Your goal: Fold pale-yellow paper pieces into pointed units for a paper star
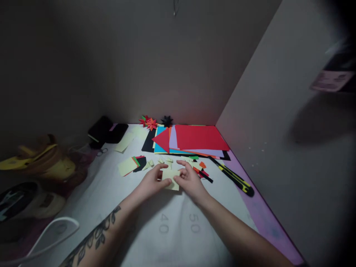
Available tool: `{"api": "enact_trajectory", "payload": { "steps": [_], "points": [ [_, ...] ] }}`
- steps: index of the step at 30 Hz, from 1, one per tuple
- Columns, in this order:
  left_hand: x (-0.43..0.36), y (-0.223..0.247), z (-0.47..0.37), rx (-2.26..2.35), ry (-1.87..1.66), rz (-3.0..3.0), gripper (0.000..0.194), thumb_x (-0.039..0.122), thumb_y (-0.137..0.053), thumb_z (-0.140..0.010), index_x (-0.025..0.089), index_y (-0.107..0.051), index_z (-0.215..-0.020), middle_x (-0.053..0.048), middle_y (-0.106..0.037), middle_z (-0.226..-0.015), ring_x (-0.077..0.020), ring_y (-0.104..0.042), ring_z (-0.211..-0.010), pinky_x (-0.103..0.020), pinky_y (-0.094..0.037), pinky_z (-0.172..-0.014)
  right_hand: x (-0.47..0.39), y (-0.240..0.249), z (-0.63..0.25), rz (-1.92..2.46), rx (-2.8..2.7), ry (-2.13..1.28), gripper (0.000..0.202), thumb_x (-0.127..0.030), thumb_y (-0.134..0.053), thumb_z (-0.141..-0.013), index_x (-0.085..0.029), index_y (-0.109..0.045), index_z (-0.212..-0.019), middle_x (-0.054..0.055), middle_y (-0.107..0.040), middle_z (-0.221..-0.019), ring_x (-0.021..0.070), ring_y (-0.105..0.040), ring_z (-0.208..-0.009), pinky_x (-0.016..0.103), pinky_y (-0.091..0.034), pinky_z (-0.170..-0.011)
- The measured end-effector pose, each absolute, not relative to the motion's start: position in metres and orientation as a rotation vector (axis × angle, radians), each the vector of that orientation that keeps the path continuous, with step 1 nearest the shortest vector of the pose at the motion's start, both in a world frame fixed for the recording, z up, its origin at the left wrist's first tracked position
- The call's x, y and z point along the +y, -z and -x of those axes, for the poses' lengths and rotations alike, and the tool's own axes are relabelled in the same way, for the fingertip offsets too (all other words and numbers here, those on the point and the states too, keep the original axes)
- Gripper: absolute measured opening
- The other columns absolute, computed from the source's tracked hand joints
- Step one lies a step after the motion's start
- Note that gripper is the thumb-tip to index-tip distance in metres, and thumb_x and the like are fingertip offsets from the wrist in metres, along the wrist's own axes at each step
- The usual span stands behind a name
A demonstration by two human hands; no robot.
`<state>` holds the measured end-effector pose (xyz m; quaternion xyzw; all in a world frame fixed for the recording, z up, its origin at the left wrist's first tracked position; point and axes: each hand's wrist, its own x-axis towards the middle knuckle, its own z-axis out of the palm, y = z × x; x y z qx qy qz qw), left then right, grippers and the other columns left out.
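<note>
A small pale yellow paper square [171, 179] is held above the white work surface between my two hands. My left hand [154, 179] pinches its left edge, thumb on top. On the other side my right hand [191, 181] grips the right edge with the thumb, its index finger stretched forward. Just beyond my hands lie several small folded pale yellow paper pieces [169, 160]. To the left is a fanned stack of paper squares [128, 166], pale yellow on top with green, orange, red and black beneath. Coloured paper scraps [203, 172] lie beside my right hand.
Large coloured sheets, red on top [200, 137], lie at the back. A yellow and black utility knife [236, 180] rests at the right. Folded paper stars [151, 124] stand by the wall. Scissors handles [102, 151], a black case [116, 133] and a pot-like container [52, 163] are leftward.
</note>
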<state>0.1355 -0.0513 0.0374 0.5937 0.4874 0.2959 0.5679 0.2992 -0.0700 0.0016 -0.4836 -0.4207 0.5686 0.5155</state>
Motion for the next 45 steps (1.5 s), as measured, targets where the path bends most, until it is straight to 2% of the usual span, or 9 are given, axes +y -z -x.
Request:
{"api": "enact_trajectory", "payload": {
  "steps": [4,7,11,16,19,24,29,34,45],
  "points": [
    [-0.049,-0.023,-0.134,1.254,-0.769,-1.239,0.052,0.026,-0.068,-0.067,0.012,-0.054,-0.116,0.011,-0.044,-0.048,-0.0072,-0.037,-0.039,-0.019,-0.026,-0.042,-0.072,0.01,-0.303,1.157,-1.117,-1.232,0.041,-0.023,-0.06,-0.077,-0.024,-0.048,-0.115,-0.006,-0.056,-0.069,0.0126,-0.056,-0.059,0.025,-0.045,-0.058],
    [-0.044,-0.016,-0.131,1.214,-0.873,-1.07,0.052,0.029,-0.071,-0.065,0.011,-0.057,-0.111,0.01,-0.045,-0.048,-0.0078,-0.04,-0.042,-0.019,-0.028,-0.043,-0.071,0.017,-0.31,1.178,-1.3,-0.953,0.026,-0.018,-0.053,-0.081,-0.023,-0.055,-0.106,0.003,-0.064,-0.09,0.0168,-0.061,-0.082,0.03,-0.048,-0.073],
    [-0.046,-0.019,-0.124,1.07,-0.903,-0.82,0.054,0.031,-0.074,-0.063,0.01,-0.059,-0.112,0.001,-0.061,-0.065,-0.0107,-0.053,-0.054,-0.02,-0.037,-0.05,-0.072,0.017,-0.314,1.118,-1.648,-0.821,0.025,-0.012,-0.054,-0.079,-0.024,-0.064,-0.099,0.004,-0.061,-0.094,0.0161,-0.058,-0.078,0.028,-0.048,-0.068],
    [-0.051,-0.022,-0.12,1.04,-0.825,-0.821,0.046,0.031,-0.075,-0.066,0.011,-0.065,-0.106,0.006,-0.051,-0.054,-0.0067,-0.042,-0.047,-0.018,-0.032,-0.045,-0.075,0.014,-0.308,1.058,-1.585,-0.873,0.015,-0.015,-0.058,-0.082,-0.024,-0.069,-0.088,0.004,-0.061,-0.087,0.0181,-0.059,-0.082,0.029,-0.048,-0.069],
    [-0.056,-0.019,-0.122,0.996,-0.769,-0.854,0.04,0.033,-0.074,-0.069,0.012,-0.066,-0.102,0.002,-0.06,-0.064,-0.0082,-0.05,-0.054,-0.019,-0.04,-0.052,-0.073,0.015,-0.306,1.067,-1.409,-0.968,0.003,-0.023,-0.066,-0.08,-0.023,-0.069,-0.079,0.004,-0.061,-0.085,0.0186,-0.059,-0.084,0.031,-0.048,-0.074],
    [-0.061,-0.017,-0.127,0.98,-0.681,-0.988,0.039,0.037,-0.071,-0.072,0.012,-0.066,-0.102,-0.006,-0.069,-0.076,-0.0148,-0.062,-0.066,-0.023,-0.044,-0.057,-0.071,0.017,-0.304,0.962,-1.033,-1.322,0.018,-0.034,-0.077,-0.069,-0.021,-0.065,-0.068,0.006,-0.067,-0.096,0.0201,-0.063,-0.087,0.034,-0.049,-0.08],
    [-0.065,-0.021,-0.126,1.104,-0.733,-1.223,0.039,0.04,-0.058,-0.082,0.016,-0.058,-0.113,-0.007,-0.07,-0.082,-0.017,-0.062,-0.067,-0.027,-0.046,-0.059,-0.073,0.018,-0.3,0.998,-0.814,-1.381,0.021,-0.031,-0.081,-0.062,-0.019,-0.064,-0.063,0.001,-0.068,-0.074,0.0145,-0.059,-0.066,0.028,-0.047,-0.066],
    [-0.069,-0.026,-0.122,1.141,-0.886,-1.814,0.02,0.034,-0.069,-0.074,0.021,-0.065,-0.09,-0.01,-0.066,-0.112,-0.0242,-0.061,-0.102,-0.034,-0.047,-0.087,-0.078,0.019,-0.299,1.085,-0.866,-1.27,0.017,-0.029,-0.079,-0.065,-0.019,-0.065,-0.065,0.0,-0.066,-0.07,0.013,-0.057,-0.065,0.026,-0.045,-0.064],
    [-0.072,-0.028,-0.127,1.354,-0.764,-1.766,0.026,0.035,-0.065,-0.077,0.018,-0.064,-0.056,-0.001,-0.062,-0.056,-0.0137,-0.054,-0.053,-0.023,-0.038,-0.051,-0.088,0.004,-0.293,1.245,-0.98,-1.062,0.012,-0.027,-0.072,-0.07,-0.02,-0.064,-0.064,0.002,-0.066,-0.07,0.0165,-0.059,-0.069,0.029,-0.048,-0.065]
  ]
}}
